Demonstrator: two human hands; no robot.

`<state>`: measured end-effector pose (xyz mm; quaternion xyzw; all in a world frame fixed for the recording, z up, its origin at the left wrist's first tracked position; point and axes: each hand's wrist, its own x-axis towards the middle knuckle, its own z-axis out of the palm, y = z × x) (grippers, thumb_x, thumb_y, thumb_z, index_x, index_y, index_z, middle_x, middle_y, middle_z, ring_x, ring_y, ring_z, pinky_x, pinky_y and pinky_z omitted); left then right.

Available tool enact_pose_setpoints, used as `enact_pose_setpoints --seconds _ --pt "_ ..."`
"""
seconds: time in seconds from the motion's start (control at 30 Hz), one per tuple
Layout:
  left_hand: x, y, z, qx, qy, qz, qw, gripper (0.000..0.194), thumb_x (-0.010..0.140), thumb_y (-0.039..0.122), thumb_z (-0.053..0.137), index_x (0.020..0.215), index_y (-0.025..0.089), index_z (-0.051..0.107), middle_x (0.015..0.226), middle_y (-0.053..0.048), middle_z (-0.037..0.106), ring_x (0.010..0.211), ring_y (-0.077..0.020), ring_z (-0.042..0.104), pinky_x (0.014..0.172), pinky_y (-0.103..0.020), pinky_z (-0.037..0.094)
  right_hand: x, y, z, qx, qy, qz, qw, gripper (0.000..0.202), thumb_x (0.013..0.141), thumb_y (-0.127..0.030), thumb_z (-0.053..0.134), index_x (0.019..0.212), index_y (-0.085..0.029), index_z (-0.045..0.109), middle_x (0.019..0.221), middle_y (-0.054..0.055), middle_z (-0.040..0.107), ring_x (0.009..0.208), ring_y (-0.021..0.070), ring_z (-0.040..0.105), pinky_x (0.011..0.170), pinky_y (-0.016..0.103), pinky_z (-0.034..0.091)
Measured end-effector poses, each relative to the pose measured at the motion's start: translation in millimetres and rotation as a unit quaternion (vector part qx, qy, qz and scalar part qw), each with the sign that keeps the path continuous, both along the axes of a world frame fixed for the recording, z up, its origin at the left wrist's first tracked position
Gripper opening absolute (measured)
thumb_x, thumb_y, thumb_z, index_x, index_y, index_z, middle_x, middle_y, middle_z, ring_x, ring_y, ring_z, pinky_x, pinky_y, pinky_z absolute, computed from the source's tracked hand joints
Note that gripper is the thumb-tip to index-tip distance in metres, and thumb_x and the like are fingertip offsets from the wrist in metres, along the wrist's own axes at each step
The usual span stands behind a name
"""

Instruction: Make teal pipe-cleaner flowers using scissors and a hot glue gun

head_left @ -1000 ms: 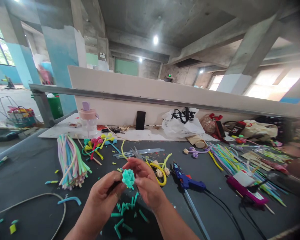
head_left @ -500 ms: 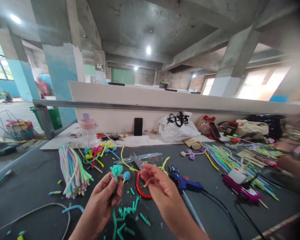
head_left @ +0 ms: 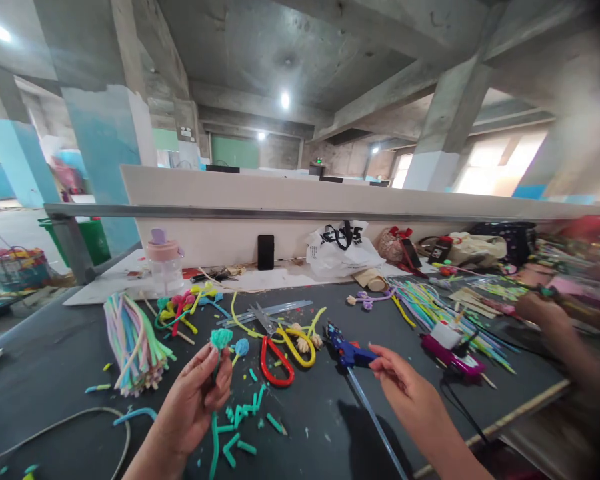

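My left hand pinches a teal fuzzy flower, its stem hanging down below the fingers. My right hand is at the handle end of a blue glue gun, thumb and fingers closing on it; a clear glue stick sticks out toward me. Between the hands lie scissors with one red and one yellow handle loop, blades apart. Beside the teal flower is a small blue flower. Cut teal pieces are scattered on the dark table.
Pastel fuzzy stems stand bundled at left, near a pink-lidded bottle. A black phone and a white bag are at the back. On the right are a magenta glue gun and another person's hands.
My right hand has moved right, from over the scissors to the blue glue gun's handle. The scissors' yellow loop now shows. My left hand still holds the teal flower. The whole view has shifted.
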<state>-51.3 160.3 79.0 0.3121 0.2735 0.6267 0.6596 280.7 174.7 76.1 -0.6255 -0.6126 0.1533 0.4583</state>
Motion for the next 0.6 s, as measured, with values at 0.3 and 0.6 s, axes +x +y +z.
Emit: enact_pose_setpoints --seconds 0.3,0.6 --pt "-3.6 1.5 -3.1 -0.098 0.026 0.044 0.994 0.028 0.054 0.029 0.081 0.069 0.016 0.062 0.050 0.005 0.047 0.039 -0.0029 0.031 0.035 -0.014 0.031 -9.8 10.4 -21.4 -0.032 -0.199 -0.023 0.979 0.039 0.076 -0.014 0.039 0.110 -0.015 0.057 0.091 0.008 0.065 0.081 0.0179 0.062 0.075 0.030 0.049" --pt "-4.0 1.9 4.2 -0.119 0.029 0.066 0.990 0.034 0.044 0.029 0.085 0.057 0.016 0.056 0.045 0.005 0.045 0.037 -0.0034 0.030 0.033 -0.015 0.030 -6.9 36.8 -20.7 -0.101 -0.323 -0.027 0.941 0.057 0.066 -0.001 0.043 0.118 -0.021 0.054 0.121 0.008 0.058 0.112 0.0251 0.048 0.089 0.038 0.034"
